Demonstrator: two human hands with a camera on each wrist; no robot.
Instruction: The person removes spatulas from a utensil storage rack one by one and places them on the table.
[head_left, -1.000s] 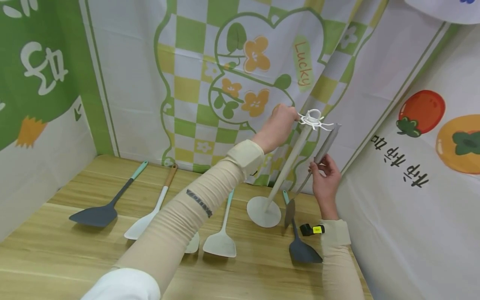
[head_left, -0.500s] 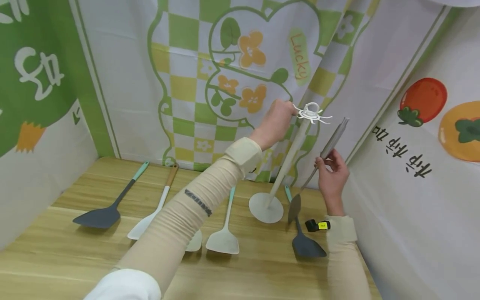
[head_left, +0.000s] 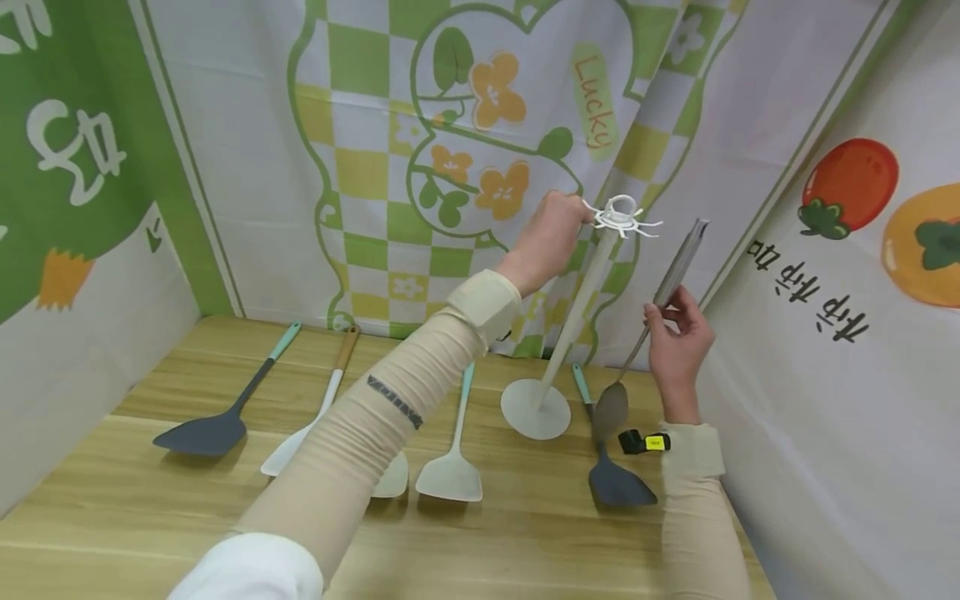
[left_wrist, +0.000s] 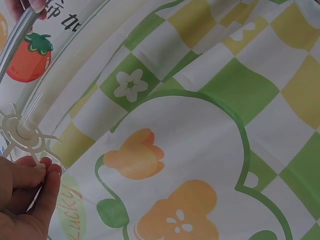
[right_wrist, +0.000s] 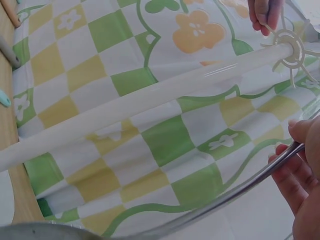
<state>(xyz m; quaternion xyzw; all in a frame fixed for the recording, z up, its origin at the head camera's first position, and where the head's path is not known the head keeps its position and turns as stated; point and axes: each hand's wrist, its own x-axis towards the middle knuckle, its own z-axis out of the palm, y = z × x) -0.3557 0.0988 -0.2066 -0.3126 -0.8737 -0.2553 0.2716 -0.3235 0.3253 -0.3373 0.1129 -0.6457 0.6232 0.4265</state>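
A white utensil stand rises from a round base, with a ring of curved hooks at its top. My left hand pinches one of those hooks between thumb and fingertips. To the right of the pole, my right hand grips a long-handled metal cooking spoon by its handle. The handle's top end points up, apart from the hooks; the bowl hangs low, in front of a dark spatula's handle. In the right wrist view, thumb and fingers close round the spoon's metal handle.
On the wooden table lie a dark spatula with a mint handle, a white turner with a wooden handle end, a pale turner and another dark spatula. Printed cloth hangs behind and at both sides.
My right hand has moved to the right with the spoon, whose handle end now stands farther from the hooks. The left hand keeps its hold on the hook; the view has shifted slightly.
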